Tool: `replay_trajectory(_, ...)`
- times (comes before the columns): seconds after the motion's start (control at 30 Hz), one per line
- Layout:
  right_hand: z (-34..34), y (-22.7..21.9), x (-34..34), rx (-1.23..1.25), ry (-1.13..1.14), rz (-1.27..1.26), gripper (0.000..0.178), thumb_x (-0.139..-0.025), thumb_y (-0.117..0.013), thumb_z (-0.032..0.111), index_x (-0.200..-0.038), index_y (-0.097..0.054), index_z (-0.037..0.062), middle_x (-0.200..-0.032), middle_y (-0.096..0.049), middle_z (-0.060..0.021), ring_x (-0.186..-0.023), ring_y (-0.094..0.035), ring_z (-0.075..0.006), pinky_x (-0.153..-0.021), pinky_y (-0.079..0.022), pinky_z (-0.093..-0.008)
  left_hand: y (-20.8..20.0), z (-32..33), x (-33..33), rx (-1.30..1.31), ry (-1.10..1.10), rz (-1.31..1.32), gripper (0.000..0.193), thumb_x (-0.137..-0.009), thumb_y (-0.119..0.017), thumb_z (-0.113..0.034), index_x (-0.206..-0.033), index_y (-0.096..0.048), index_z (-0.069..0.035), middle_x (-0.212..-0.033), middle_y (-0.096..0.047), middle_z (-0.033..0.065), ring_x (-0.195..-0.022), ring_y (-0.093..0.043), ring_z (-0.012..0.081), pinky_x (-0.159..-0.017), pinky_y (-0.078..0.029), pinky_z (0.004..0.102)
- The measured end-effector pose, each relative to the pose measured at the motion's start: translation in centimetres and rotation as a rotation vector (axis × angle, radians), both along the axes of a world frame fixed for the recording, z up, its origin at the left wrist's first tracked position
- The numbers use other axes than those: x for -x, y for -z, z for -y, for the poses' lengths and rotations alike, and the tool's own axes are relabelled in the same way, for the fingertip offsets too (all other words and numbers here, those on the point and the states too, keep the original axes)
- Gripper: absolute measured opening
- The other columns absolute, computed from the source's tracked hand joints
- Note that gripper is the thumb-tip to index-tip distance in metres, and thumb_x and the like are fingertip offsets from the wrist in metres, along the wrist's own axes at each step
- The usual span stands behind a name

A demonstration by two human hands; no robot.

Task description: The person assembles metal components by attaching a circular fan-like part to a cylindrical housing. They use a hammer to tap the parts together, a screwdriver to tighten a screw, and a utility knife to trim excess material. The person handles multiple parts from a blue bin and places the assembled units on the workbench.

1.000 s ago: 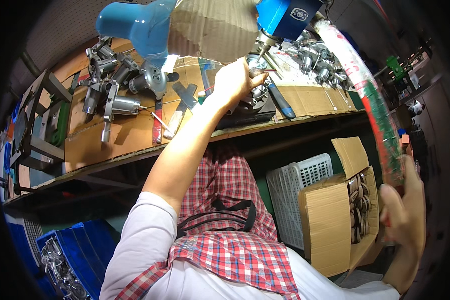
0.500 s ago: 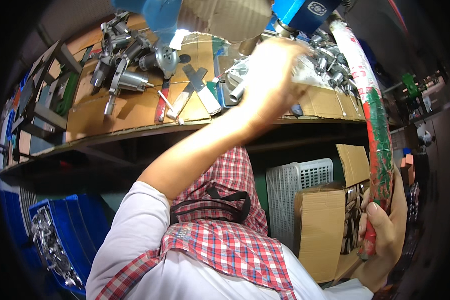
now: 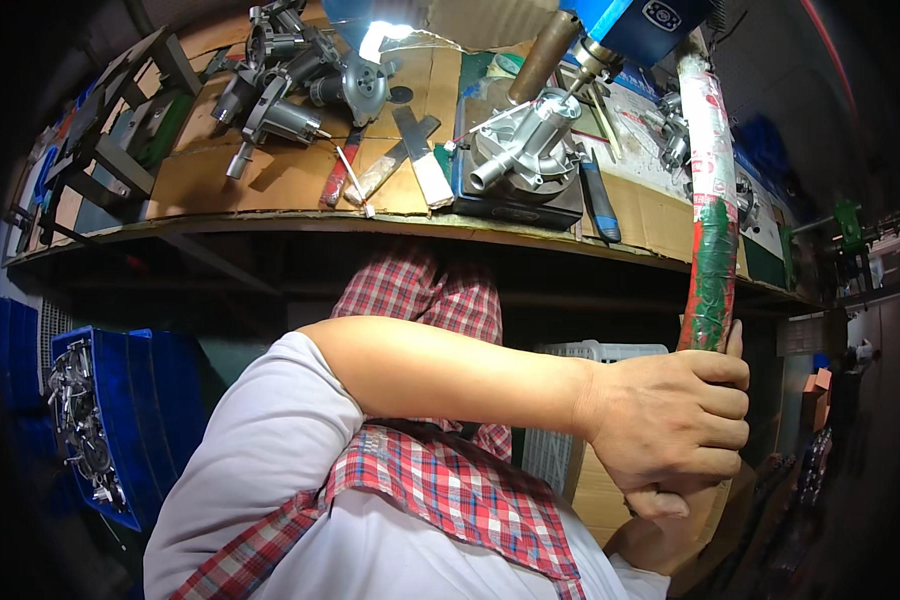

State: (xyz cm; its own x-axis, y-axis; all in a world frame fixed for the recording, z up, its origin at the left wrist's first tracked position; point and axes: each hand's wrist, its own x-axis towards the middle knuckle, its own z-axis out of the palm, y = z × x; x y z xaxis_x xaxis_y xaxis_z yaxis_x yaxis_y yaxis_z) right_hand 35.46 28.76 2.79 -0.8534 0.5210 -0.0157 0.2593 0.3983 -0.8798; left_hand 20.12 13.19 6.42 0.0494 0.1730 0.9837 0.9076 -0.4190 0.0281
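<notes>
White shirt [image 3: 255,445], red plaid apron [image 3: 455,490]

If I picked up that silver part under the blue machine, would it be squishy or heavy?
The silver part is probably stiff, since it looks like cast metal. It may feel heavy, though the open tube on its side looks hollow. It likely wouldn't roll smoothly, because its shape is lumpy.

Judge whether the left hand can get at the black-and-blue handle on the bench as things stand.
Probably yes, once freed: the left hand is closed on the taped lever, but the black-and-blue handle lies by the bench's front edge, nothing covering it.
</notes>
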Motion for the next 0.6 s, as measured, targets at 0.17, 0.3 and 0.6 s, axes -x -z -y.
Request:
replay_trajectory(0.17, -0.8, 2.7, 0.4, 0.038, -0.014, 0.009, 0.059, -0.085, -0.055, 0.028, -0.135, -0.04, 0.0012, -0.102, -0.06, -0.0126, -0.062, -0.053, -0.0159, -0.059, -0.044, -0.0265, 0.1, -0.8, -0.6, -0.1, -0.01, 0.05, 0.043, -0.071, -0.059, -0.049, -0.079, -0.057, -0.007, -0.076, -0.051, 0.0068, -0.078, -0.053, 0.0266, -0.091, -0.039, 0.0467)
replay_trajectory(0.3, -1.4, 3.4, 0.5, 0.055, -0.005, 0.028, 0.06, -0.085, -0.054, 0.032, -0.135, -0.04, 0.0025, -0.102, -0.059, -0.013, -0.065, -0.053, -0.0171, -0.062, -0.044, -0.0275, 0.7, -0.9, -0.5, -0.124, -0.008, 0.046, 0.042, -0.07, -0.058, -0.049, -0.078, -0.056, -0.007, -0.077, -0.051, 0.0074, -0.08, -0.053, 0.0272, -0.089, -0.04, 0.0462)
replay_trajectory(0.6, -2.4, 4.6, 0.9, 0.079, -0.026, 0.033, 0.062, -0.086, -0.053, 0.041, -0.136, -0.039, 0.0054, -0.101, -0.058, -0.0139, -0.071, -0.053, -0.02, -0.067, -0.043, -0.0298, 0.9, 0.9, 0.1, 0.1, 0.0, -0.026, 0.05, -0.084, -0.048, -0.048, -0.095, -0.06, -0.001, -0.096, -0.06, 0.0141, -0.088, -0.056, 0.0299, -0.093, -0.041, 0.0482)
